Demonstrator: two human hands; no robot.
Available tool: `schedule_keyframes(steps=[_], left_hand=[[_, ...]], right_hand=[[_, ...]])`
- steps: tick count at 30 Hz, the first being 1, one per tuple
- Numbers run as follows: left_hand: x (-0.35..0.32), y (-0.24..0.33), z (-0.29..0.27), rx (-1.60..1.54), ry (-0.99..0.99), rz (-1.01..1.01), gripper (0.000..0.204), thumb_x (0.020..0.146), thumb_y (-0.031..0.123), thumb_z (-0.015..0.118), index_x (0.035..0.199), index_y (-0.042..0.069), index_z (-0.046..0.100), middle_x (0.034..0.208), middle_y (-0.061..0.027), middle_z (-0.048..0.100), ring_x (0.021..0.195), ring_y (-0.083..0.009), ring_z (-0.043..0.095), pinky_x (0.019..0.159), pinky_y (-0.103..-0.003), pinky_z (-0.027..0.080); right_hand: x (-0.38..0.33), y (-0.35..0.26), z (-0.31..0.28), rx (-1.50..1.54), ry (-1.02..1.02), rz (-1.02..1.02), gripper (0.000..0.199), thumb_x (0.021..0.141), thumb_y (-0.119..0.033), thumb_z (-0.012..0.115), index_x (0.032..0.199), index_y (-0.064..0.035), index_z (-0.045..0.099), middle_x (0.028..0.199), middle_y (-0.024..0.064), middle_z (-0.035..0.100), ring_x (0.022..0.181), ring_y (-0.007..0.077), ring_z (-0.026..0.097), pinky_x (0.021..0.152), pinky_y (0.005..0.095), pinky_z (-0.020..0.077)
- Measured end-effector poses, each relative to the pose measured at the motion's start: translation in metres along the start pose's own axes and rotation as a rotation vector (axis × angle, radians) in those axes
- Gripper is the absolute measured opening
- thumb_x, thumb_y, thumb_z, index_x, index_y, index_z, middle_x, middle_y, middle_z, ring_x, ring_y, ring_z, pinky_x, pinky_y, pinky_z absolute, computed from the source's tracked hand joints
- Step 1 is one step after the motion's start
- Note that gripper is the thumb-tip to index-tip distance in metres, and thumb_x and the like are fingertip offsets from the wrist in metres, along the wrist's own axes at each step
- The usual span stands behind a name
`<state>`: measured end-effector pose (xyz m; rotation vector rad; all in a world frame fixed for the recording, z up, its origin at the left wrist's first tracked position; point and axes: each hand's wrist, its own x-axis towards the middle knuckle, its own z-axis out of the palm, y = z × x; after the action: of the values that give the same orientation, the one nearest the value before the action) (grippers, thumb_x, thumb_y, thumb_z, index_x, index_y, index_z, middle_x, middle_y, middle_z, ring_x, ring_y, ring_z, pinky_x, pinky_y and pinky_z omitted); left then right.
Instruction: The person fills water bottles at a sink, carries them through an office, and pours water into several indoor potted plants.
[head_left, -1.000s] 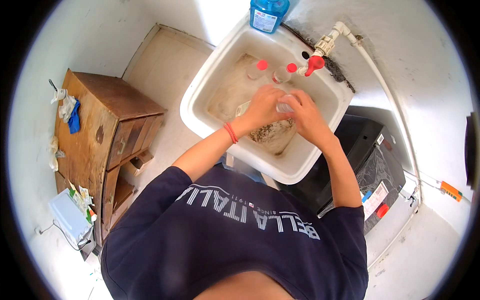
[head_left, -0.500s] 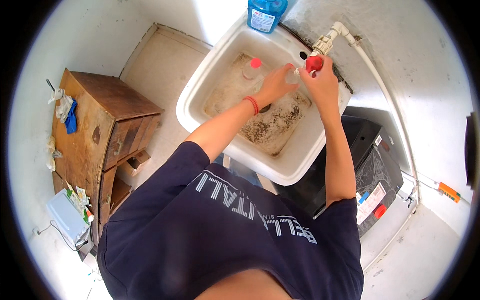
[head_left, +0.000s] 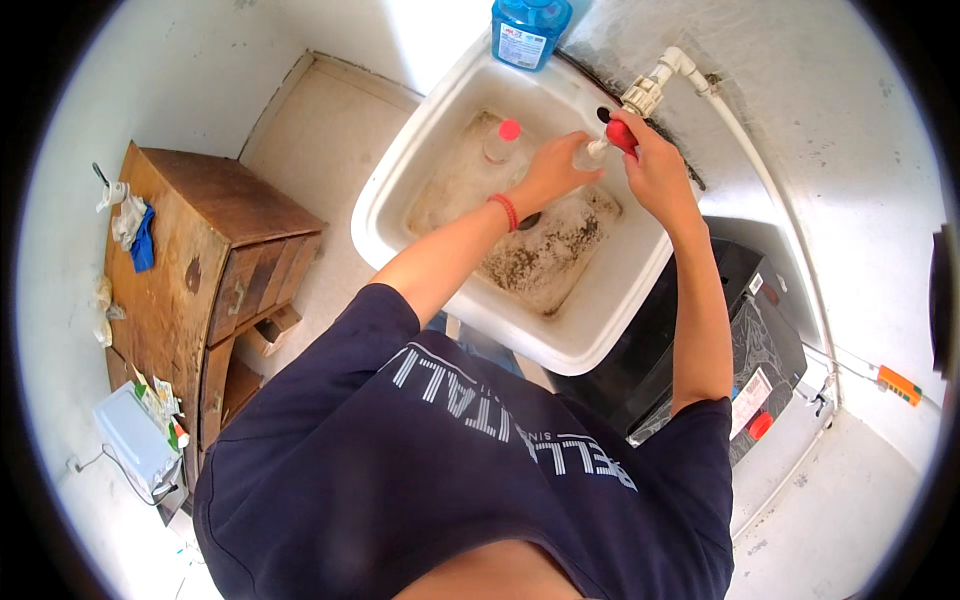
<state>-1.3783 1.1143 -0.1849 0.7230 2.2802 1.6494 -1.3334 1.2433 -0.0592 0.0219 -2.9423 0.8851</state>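
Observation:
Over the white sink (head_left: pixel 385 210), my left hand (head_left: pixel 553 168) is wrapped round a clear container (head_left: pixel 586 157), its mouth at the pale tap spout (head_left: pixel 598 147). My fingers cover much of the container, and whether water runs into it I cannot make out. My right hand (head_left: pixel 655 165) grips the red tap handle (head_left: pixel 620 136), thumb and fingers closed on it. To the left of my left hand, a clear bottle (head_left: pixel 497 151) with a red cap (head_left: pixel 510 130) stands in the dirt-stained basin, apart from both hands.
A blue bottle (head_left: pixel 522 45) stands on the sink's far rim. White pipe (head_left: pixel 745 125) runs from the tap along the wall. Right of the sink is a black cabinet-like box (head_left: pixel 735 290). A worn wooden cabinet (head_left: pixel 205 215) stands at the left.
My right hand has shifted on the red tap handle, and the handle looks turned. My right forearm has swung outward to the right. The left hand stays nearly in place with the container.

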Motion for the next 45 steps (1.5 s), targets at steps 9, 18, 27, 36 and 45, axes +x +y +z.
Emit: schedule_keyframes(steps=[9, 18, 27, 36, 45], left_hand=[[0.0, -0.011, 0.003, 0.046, -0.02, -0.04, 0.059, 0.067, 0.033, 0.074, 0.115, 0.004, 0.055, 0.103, -0.0154, 0.062, 0.096, -0.0294, 0.058, 0.082, -0.037, 0.045], [0.002, -0.008, -0.001, -0.003, -0.068, -0.068, 0.057, 0.068, 0.033, 0.074, 0.114, 0.006, 0.055, 0.101, -0.0164, 0.062, 0.093, -0.0305, 0.059, 0.08, -0.038, 0.045], [0.001, -0.021, 0.007, 0.044, 0.02, -0.02, 0.054, 0.068, 0.031, 0.074, 0.112, 0.006, 0.056, 0.097, -0.0165, 0.062, 0.091, -0.0311, 0.059, 0.077, -0.038, 0.045], [0.004, -0.007, 0.009, -0.017, 0.019, -0.063, 0.046, 0.067, 0.027, 0.074, 0.104, 0.006, 0.057, 0.09, -0.0156, 0.063, 0.086, -0.0307, 0.06, 0.074, -0.038, 0.046], [0.001, -0.014, 0.01, 0.004, 0.049, -0.028, 0.05, 0.066, 0.027, 0.076, 0.107, 0.005, 0.058, 0.092, -0.016, 0.063, 0.086, -0.0305, 0.061, 0.074, -0.038, 0.047]], right_hand=[[0.005, -0.002, -0.013, -0.123, -0.11, -0.063, 0.047, 0.072, 0.008, 0.051, 0.112, -0.0149, 0.052, 0.09, 0.0148, 0.057, 0.085, 0.0357, 0.057, 0.072, 0.0424, 0.0448], [0.006, 0.002, -0.012, -0.174, -0.125, -0.094, 0.046, 0.071, 0.007, 0.051, 0.111, -0.016, 0.053, 0.087, 0.0123, 0.058, 0.084, 0.0338, 0.057, 0.07, 0.0415, 0.0455], [0.009, -0.003, -0.019, -0.14, -0.138, -0.071, 0.03, 0.081, -0.018, 0.058, 0.111, -0.0143, 0.054, 0.088, 0.0146, 0.055, 0.081, 0.0353, 0.058, 0.07, 0.0408, 0.0466], [0.01, -0.004, -0.017, -0.144, -0.117, -0.054, 0.028, 0.082, -0.024, 0.06, 0.107, -0.0129, 0.056, 0.087, 0.015, 0.055, 0.079, 0.0352, 0.058, 0.07, 0.0409, 0.0469], [0.01, -0.003, -0.011, -0.139, -0.07, -0.045, 0.027, 0.081, -0.024, 0.061, 0.105, -0.0113, 0.057, 0.086, 0.0159, 0.058, 0.079, 0.0354, 0.059, 0.068, 0.0415, 0.0477]])
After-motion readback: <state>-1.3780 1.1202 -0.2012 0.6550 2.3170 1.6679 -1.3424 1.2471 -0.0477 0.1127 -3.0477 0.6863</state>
